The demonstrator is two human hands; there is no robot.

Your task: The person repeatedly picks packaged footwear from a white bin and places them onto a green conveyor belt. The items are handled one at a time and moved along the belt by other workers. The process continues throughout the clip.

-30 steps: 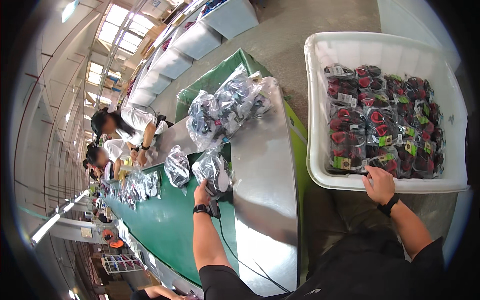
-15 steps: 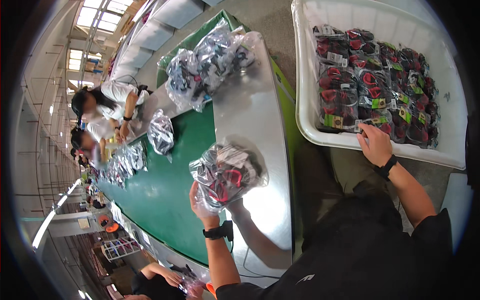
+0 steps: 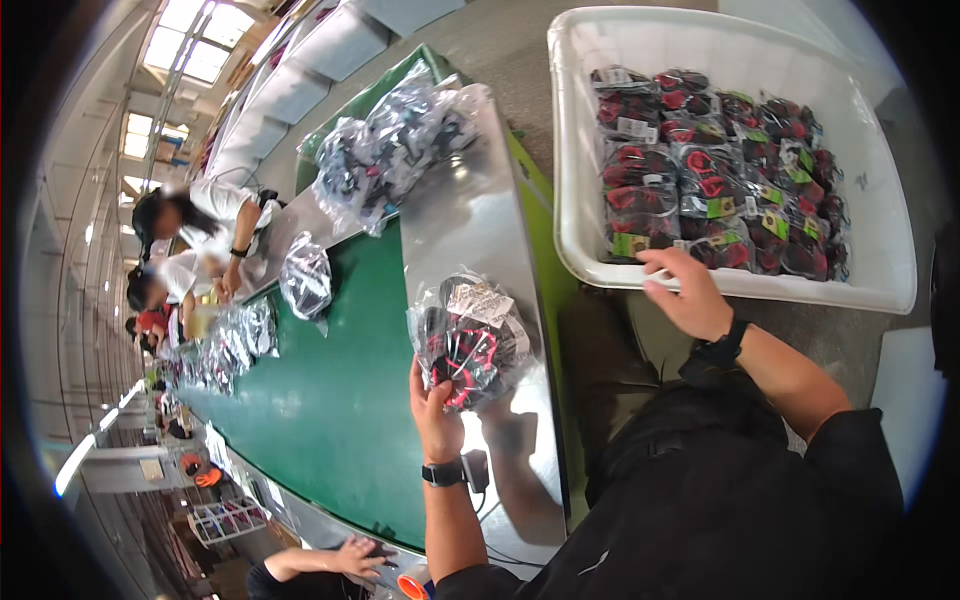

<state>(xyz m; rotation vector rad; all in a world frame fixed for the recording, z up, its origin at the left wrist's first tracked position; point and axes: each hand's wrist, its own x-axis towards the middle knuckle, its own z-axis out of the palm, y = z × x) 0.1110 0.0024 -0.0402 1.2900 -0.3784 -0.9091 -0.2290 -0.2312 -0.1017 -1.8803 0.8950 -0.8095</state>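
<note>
My left hand [image 3: 437,422] grips a clear plastic bag [image 3: 478,335] holding a black-and-red article with a white printed label, its exact kind unclear. The thumb lies over the bag's near side, and the other fingers are partly hidden beneath it. This bag is above the metal edge of the work table, beside the green belt [image 3: 350,420]. At the near wall of a white plastic tub [image 3: 572,200], my right hand [image 3: 692,297] is empty, its fingers apart. Rows of similar bagged black-and-red articles [image 3: 712,185] fill part of the tub.
A heap of clear bags with grey-and-blue contents [image 3: 385,150] lies at the table's far end. One silvery bag [image 3: 306,280] and several more [image 3: 235,340] rest along the belt. Co-workers stand across it; another person's hand [image 3: 357,558] is at the lower left.
The bag in my left hand has turned, and my thumb now presses on it. My right hand stays by the tub's near rim. A nearby co-worker's hand no longer holds a bag.
</note>
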